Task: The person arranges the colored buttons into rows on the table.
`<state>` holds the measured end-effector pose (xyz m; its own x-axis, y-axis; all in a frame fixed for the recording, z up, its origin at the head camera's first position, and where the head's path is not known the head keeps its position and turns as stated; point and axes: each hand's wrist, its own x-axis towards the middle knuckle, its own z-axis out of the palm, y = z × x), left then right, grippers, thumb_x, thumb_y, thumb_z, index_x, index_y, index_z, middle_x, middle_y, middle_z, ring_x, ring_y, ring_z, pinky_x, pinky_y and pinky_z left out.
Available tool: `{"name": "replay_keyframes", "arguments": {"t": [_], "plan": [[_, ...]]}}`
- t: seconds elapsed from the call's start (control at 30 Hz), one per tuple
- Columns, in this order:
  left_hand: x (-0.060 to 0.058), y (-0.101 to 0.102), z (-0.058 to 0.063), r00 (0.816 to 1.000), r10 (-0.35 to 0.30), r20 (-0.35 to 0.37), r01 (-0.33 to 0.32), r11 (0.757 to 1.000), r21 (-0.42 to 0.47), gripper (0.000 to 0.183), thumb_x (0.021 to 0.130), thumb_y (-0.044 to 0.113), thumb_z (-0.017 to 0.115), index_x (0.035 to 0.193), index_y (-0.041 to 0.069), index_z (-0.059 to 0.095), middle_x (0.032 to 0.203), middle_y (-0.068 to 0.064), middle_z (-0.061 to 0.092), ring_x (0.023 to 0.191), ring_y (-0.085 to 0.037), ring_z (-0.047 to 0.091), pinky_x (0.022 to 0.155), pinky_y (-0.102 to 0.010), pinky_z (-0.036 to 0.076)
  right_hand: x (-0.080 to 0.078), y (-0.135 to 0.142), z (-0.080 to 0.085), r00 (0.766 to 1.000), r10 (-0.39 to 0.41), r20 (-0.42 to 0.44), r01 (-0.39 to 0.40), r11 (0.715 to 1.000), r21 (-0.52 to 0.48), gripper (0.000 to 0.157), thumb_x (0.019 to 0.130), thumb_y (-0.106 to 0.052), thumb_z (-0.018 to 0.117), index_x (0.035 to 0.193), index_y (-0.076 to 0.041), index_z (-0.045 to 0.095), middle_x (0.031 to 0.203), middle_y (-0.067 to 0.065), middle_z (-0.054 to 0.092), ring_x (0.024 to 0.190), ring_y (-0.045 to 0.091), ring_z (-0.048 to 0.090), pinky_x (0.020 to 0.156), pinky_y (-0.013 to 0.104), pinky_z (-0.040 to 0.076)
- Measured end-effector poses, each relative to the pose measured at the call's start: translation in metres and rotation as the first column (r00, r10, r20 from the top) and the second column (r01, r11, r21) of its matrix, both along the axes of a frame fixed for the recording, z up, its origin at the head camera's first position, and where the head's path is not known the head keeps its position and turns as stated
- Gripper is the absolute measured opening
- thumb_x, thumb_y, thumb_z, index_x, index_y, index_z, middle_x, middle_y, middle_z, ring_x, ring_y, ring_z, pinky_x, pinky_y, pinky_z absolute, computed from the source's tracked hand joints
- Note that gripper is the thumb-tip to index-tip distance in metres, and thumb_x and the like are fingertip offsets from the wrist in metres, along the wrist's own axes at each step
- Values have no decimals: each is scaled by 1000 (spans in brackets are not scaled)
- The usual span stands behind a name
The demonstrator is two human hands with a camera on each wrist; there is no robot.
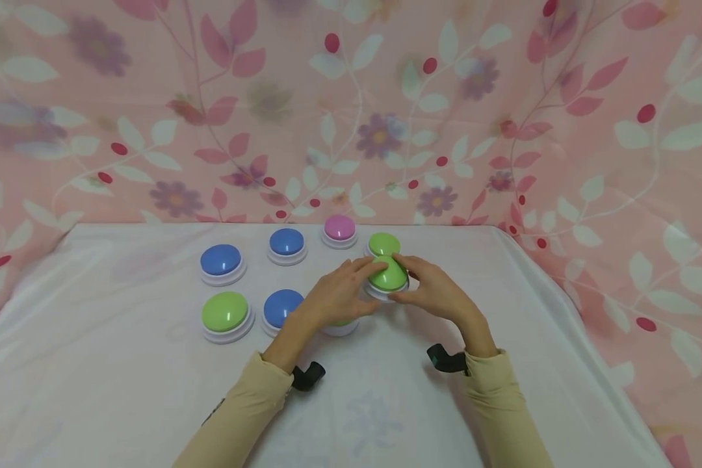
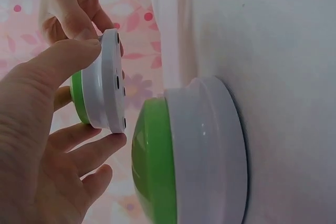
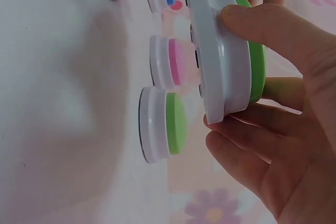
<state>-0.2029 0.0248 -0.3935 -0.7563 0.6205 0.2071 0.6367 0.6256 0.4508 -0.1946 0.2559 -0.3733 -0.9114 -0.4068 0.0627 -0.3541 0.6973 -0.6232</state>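
Observation:
A green dome push button with a white round base is held up off the table between both hands. My left hand grips its left side; in the left wrist view, the thumb lies on the white base and fingers reach round the other side. On its right side my right hand grips it with thumb and fingers. Small dark feet show on the underside. Just behind it sits another green button. Partly hidden under my left hand is a green button on the table.
At the back stand a pink button and a blue button. Further left are another blue button and a green one. A front blue button is beside my left forearm. A floral curtain hangs behind the white-covered table.

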Motion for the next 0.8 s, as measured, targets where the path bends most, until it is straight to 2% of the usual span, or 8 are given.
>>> {"name": "replay_keyframes", "arguments": {"t": [0.13, 0.37, 0.47, 0.57, 0.6, 0.8], "plan": [[5, 1, 0, 1000, -17, 10, 18, 1000, -14, 73, 86, 38, 74, 150, 24, 42, 156, -11, 39, 137, -45, 41, 102, -58, 45, 7, 3, 1, 1000, 9, -3, -9, 1000, -3, 80, 83, -25, 80, 150, -4, 41, 146, 14, 50, 133, 31, 49, 109, 49, 41], [16, 4, -8, 998, -53, -26, 51, 996, -72, 79, 82, 41, 78, 150, 24, 42, 153, -11, 42, 132, -48, 46, 101, -56, 47, 21, 7, -5, 1000, 15, 14, -15, 998, 59, 80, 83, -27, 81, 149, -3, 42, 144, 13, 52, 130, 33, 52, 106, 50, 44], [20, 6, -12, 994, -104, -44, 99, 991, -90, 82, 81, 42, 78, 150, 20, 41, 151, -13, 43, 134, -40, 47, 107, -54, 41, 27, 10, -9, 1000, 6, 24, -9, 996, 89, 80, 83, -28, 81, 148, -2, 43, 144, 14, 52, 128, 35, 53, 104, 51, 45], [22, 7, -15, 987, -147, -66, 139, 983, -121, 83, 80, 43, 78, 150, 15, 40, 150, -15, 44, 136, -31, 47, 116, -51, 31, 30, 10, -16, 1000, 5, 24, -7, 995, 97, 79, 83, -29, 81, 148, -3, 43, 142, 14, 52, 127, 34, 53, 103, 51, 46], [22, 8, -16, 985, -156, -76, 145, 980, -134, 83, 80, 43, 78, 149, 14, 40, 150, -16, 44, 136, -29, 46, 118, -50, 27, 31, 10, -18, 1000, 9, 20, -11, 995, 102, 79, 83, -30, 80, 148, -3, 44, 141, 14, 53, 126, 34, 54, 103, 51, 46], [22, 7, -21, 982, -159, -104, 137, 971, -198, 79, 82, 44, 75, 148, 15, 43, 147, -14, 48, 134, -26, 49, 119, -47, 25, 29, 6, -27, 999, 22, 26, -26, 990, 139, 81, 83, -35, 80, 147, -3, 44, 136, 12, 56, 120, 30, 56, 100, 50, 48]]}}
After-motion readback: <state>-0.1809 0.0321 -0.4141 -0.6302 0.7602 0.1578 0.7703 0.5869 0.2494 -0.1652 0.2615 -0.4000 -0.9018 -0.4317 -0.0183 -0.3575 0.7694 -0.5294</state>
